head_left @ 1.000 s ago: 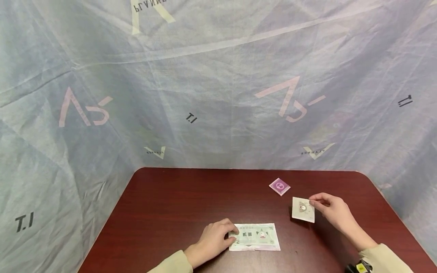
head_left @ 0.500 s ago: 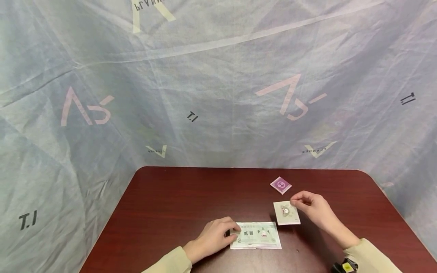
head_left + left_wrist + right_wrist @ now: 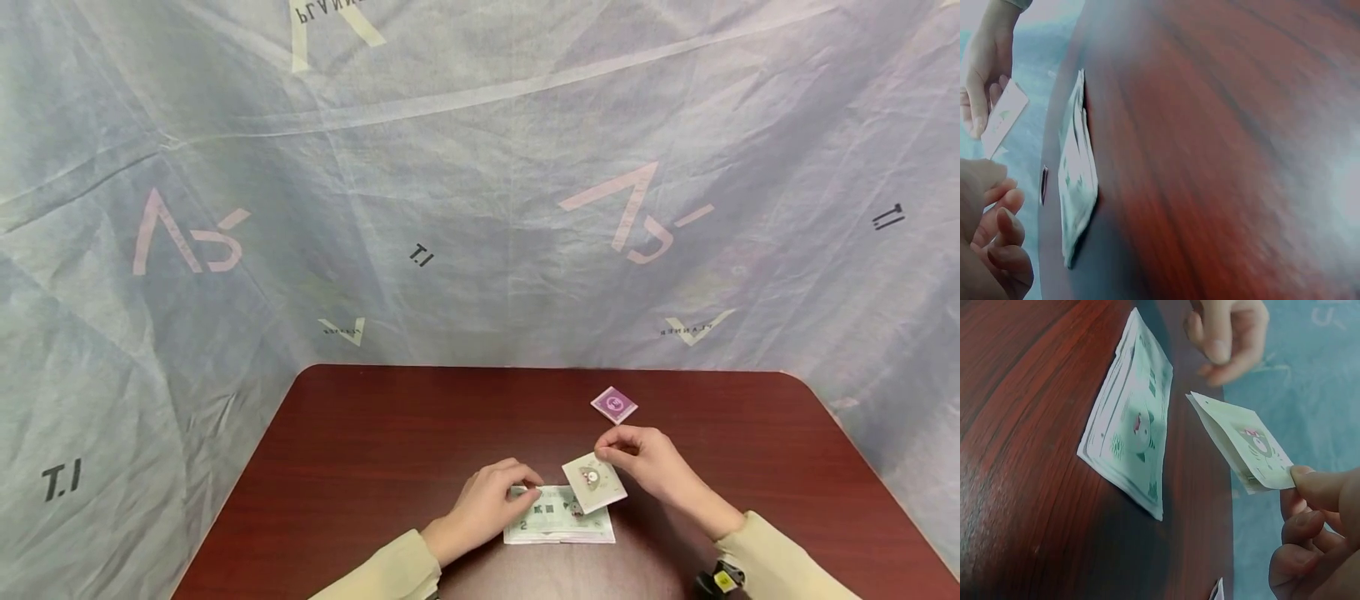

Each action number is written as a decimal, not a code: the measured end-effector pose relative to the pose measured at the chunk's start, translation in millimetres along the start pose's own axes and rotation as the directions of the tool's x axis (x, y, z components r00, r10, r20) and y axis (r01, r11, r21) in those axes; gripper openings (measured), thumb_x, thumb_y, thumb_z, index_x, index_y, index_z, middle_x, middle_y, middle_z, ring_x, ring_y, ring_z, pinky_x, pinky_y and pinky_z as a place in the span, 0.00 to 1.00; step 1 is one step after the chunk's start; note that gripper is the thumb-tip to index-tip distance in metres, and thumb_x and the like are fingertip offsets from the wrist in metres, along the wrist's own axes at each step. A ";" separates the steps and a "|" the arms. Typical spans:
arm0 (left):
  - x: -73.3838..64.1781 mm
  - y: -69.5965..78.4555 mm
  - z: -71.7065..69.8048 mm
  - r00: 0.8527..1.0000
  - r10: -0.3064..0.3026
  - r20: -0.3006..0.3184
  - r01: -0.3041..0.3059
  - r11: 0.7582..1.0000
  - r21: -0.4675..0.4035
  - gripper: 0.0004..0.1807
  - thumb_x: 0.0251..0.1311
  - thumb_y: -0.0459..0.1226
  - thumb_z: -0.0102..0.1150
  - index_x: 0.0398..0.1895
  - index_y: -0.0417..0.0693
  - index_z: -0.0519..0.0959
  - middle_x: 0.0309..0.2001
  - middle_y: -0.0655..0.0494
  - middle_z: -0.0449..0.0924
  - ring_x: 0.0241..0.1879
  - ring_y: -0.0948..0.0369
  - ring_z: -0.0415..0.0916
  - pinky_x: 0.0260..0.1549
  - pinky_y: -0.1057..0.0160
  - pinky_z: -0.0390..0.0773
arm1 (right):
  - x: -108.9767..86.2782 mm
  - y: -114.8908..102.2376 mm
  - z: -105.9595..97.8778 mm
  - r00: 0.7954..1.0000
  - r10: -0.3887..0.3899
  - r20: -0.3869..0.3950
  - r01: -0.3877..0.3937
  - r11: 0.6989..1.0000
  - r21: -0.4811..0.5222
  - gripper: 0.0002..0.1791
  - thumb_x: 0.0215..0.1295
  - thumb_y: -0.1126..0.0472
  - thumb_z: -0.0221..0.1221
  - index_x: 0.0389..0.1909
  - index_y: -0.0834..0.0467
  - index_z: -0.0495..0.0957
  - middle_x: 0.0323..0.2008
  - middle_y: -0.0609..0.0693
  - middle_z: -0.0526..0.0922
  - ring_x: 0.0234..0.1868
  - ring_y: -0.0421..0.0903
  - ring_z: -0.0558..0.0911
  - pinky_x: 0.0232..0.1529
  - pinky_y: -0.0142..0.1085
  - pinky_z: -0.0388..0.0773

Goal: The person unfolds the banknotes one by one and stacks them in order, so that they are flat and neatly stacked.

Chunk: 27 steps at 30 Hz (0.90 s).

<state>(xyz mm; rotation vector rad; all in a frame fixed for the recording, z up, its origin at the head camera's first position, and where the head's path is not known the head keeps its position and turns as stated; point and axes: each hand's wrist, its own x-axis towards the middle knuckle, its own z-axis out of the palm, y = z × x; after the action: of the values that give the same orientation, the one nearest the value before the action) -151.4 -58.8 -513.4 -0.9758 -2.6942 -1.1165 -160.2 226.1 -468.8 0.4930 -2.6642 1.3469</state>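
Thumb and fingers of my right hand (image 3: 663,471) pinch a corner of a folded pale-green toy banknote (image 3: 597,485). In the right wrist view this folded note (image 3: 1247,444) hangs with its two halves slightly apart, a cartoon animal on the face. Below it lies a stack of unfolded green banknotes (image 3: 547,527), several deep; the folded note overlaps its right end in the head view. My left hand (image 3: 487,508) hovers by the stack's left end, fingers loosely bent with nothing between them. From the right wrist, the left hand (image 3: 1229,337) appears raised off the stack.
A small purple folded note (image 3: 615,405) lies farther back on the dark red table (image 3: 420,433). Grey printed cloth (image 3: 480,208) hangs behind and at both sides. A dark wrist device (image 3: 720,579) sits at the right sleeve.
My right hand has carried the folded note leftward from the table's right side to over the stack, tilting it. My left hand has lifted a little off the stack.
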 end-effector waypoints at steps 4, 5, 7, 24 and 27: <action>6.0 4.9 2.9 0.999 -0.032 -0.026 0.029 0.995 -0.091 0.04 0.69 0.41 0.66 0.42 0.56 0.88 0.38 0.68 0.83 0.26 0.76 0.67 0.28 0.75 0.69 | 2.9 -5.2 5.6 0.999 -0.017 0.043 0.017 1.000 -0.004 0.06 0.63 0.67 0.70 0.31 0.52 0.87 0.29 0.39 0.85 0.30 0.30 0.76 0.32 0.30 0.75; 7.4 5.8 3.8 0.999 -0.037 -0.027 0.034 0.993 -0.116 0.04 0.69 0.40 0.67 0.42 0.56 0.88 0.38 0.67 0.83 0.26 0.76 0.67 0.28 0.75 0.70 | 3.5 -6.4 6.4 0.998 -0.024 0.053 0.024 1.000 -0.004 0.06 0.63 0.67 0.70 0.31 0.52 0.87 0.29 0.40 0.85 0.31 0.30 0.76 0.33 0.30 0.75; 10.0 7.4 5.5 0.999 -0.043 -0.025 0.038 0.986 -0.163 0.03 0.69 0.40 0.67 0.42 0.55 0.88 0.37 0.67 0.83 0.26 0.76 0.66 0.28 0.75 0.70 | 4.5 -8.5 8.3 0.997 -0.033 0.071 0.034 0.999 -0.008 0.06 0.63 0.67 0.70 0.31 0.52 0.87 0.29 0.40 0.85 0.31 0.30 0.77 0.34 0.30 0.76; 14.4 13.0 13.2 0.986 -0.166 0.021 0.164 0.927 -0.338 0.02 0.61 0.32 0.71 0.34 0.49 0.88 0.29 0.67 0.84 0.17 0.77 0.60 0.18 0.75 0.61 | 5.2 -13.6 18.7 0.980 -0.054 0.193 0.056 0.998 -0.004 0.05 0.65 0.63 0.69 0.31 0.51 0.86 0.27 0.37 0.84 0.29 0.29 0.76 0.30 0.30 0.75; 14.2 12.1 13.9 0.986 -0.165 0.007 0.157 0.923 -0.351 0.01 0.61 0.33 0.71 0.33 0.46 0.87 0.28 0.65 0.84 0.18 0.77 0.61 0.19 0.76 0.62 | 6.2 -13.6 19.4 0.982 -0.048 0.182 0.052 0.999 -0.017 0.04 0.65 0.63 0.69 0.32 0.51 0.87 0.29 0.37 0.85 0.30 0.29 0.77 0.31 0.30 0.76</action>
<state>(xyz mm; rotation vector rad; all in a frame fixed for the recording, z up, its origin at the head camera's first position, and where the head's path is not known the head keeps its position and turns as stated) -153.3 -35.6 -512.1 -0.7791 -2.6491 -1.6738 -160.6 201.6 -468.5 0.7072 -2.7851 1.3164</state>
